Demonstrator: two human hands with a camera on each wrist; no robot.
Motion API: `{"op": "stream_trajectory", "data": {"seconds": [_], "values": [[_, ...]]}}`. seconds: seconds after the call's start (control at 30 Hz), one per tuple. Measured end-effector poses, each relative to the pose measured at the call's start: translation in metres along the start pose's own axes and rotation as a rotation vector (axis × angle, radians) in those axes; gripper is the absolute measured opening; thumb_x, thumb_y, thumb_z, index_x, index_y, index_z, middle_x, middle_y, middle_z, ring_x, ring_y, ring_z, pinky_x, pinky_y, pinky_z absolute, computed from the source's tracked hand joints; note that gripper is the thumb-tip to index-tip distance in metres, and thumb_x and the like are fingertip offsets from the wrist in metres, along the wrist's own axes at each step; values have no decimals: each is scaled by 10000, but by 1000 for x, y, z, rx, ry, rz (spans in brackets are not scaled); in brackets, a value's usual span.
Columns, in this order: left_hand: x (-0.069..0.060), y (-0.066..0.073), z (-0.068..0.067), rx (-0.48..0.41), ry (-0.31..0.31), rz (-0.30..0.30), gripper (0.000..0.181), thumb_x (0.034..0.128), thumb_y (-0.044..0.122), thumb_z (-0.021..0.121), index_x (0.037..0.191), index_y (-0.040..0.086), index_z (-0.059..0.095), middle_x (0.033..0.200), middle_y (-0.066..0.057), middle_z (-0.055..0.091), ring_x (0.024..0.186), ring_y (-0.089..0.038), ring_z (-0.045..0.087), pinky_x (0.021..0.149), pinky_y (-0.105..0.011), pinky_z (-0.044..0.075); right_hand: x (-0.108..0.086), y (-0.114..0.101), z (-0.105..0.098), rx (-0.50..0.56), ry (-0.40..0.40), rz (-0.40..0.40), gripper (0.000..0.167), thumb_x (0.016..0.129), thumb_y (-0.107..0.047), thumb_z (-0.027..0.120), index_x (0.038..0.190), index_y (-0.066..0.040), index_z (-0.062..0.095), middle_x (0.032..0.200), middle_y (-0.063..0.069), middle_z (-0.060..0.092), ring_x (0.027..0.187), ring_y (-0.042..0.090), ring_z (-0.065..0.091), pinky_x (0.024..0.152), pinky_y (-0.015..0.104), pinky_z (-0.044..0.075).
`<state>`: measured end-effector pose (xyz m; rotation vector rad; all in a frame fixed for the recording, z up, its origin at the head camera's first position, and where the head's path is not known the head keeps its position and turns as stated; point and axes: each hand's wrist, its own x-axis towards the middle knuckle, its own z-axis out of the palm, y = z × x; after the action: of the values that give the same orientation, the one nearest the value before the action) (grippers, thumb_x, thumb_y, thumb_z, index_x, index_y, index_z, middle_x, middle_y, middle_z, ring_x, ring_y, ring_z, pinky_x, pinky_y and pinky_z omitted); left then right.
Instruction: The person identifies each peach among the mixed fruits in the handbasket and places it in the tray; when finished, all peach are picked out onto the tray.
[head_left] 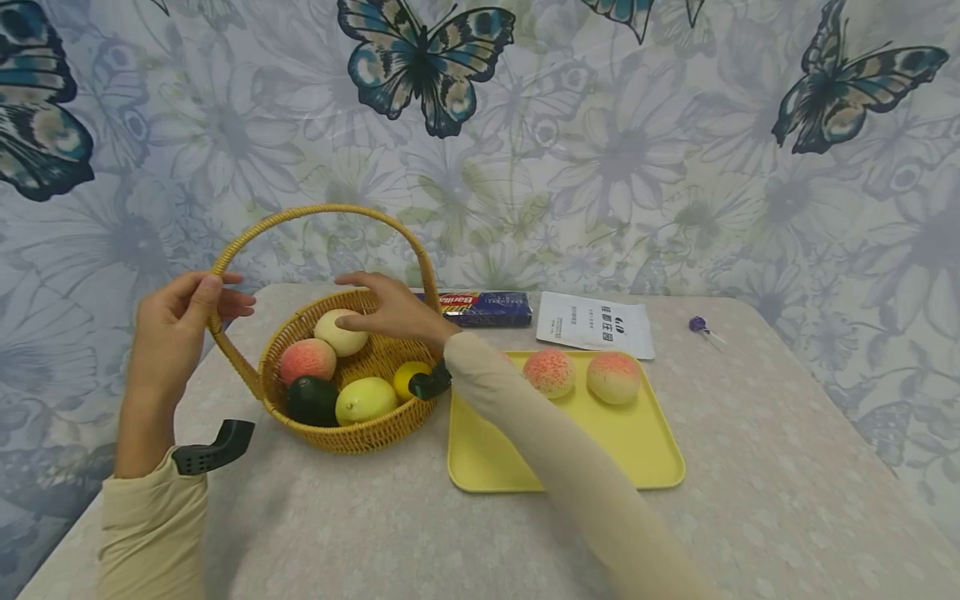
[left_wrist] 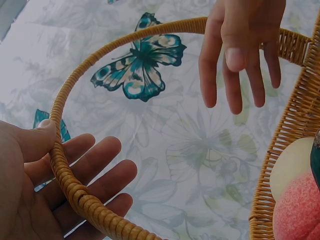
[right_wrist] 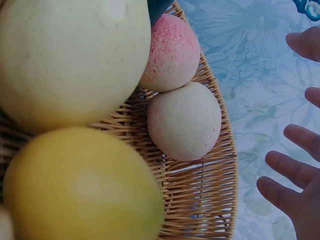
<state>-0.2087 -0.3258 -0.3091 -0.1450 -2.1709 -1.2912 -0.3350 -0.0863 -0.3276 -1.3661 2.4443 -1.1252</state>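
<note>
A wicker basket [head_left: 360,443] stands on the left part of the table, its handle [head_left: 326,210] arching above it. My left hand [head_left: 180,312] holds the handle's left side, thumb in front and fingers behind. Over the basket, my right hand [head_left: 393,312] hangs with its fingers loose, nearest the pale peach [head_left: 337,336]; nothing shows in its grasp. The left wrist view shows these fingers [left_wrist: 232,90] pointing down. Beside the pale peach lie a pink peach [head_left: 307,361], an avocado [head_left: 312,402], a pale yellow lemon [head_left: 366,400] and a deeper yellow fruit [head_left: 407,377], partly hidden.
Right of the basket lies a yellow tray [head_left: 637,471] bearing two peaches [head_left: 550,372]; my right forearm crosses above it. Behind are a blue Barilla box [head_left: 491,310] and a white packet [head_left: 596,323]. A purple lollipop [head_left: 699,324] lies farther right. A patterned wall borders the table.
</note>
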Motion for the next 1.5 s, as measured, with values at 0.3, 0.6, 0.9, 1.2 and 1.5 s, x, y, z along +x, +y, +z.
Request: {"op": "stream_trajectory", "data": {"seconds": [0.3,0.6,0.9,1.2,1.5], "values": [[3,2,1,-3,-8,4,344,1016,245,466,1176,-20,616,855,117,700,782,-21,679,742,-112,480,7,6,5,26,52,72,599,913,-356,646,1446,-196,422,1484,-35,407,1367,123,364,1076,285,348],[4,0,-2,-4,-9,2,343,1018,245,463,1178,-17,617,861,102,702,786,-32,678,748,-114,479,10,13,12,65,95,121,586,912,-342,652,1434,-183,439,1479,2,410,1357,168,384,1061,336,377],[3,0,-1,8,-2,-5,356,1018,252,460,1184,-21,614,857,118,697,784,-24,673,756,-106,474,11,13,20,132,84,92,581,911,-329,656,1431,-189,436,1519,-39,351,1392,107,322,1086,285,336],[4,2,-1,9,-9,-9,364,1019,259,458,1193,-23,609,865,119,696,793,-27,672,757,-101,476,11,12,23,110,73,105,605,908,-330,663,1442,-184,419,1517,-29,351,1398,131,323,1079,299,351],[3,3,-1,13,-8,-6,370,1020,255,456,1188,-38,604,857,122,693,785,-18,671,755,-96,476,12,16,28,68,-85,144,720,871,-315,707,1484,-163,361,1485,23,410,1252,179,493,899,239,462]]}}
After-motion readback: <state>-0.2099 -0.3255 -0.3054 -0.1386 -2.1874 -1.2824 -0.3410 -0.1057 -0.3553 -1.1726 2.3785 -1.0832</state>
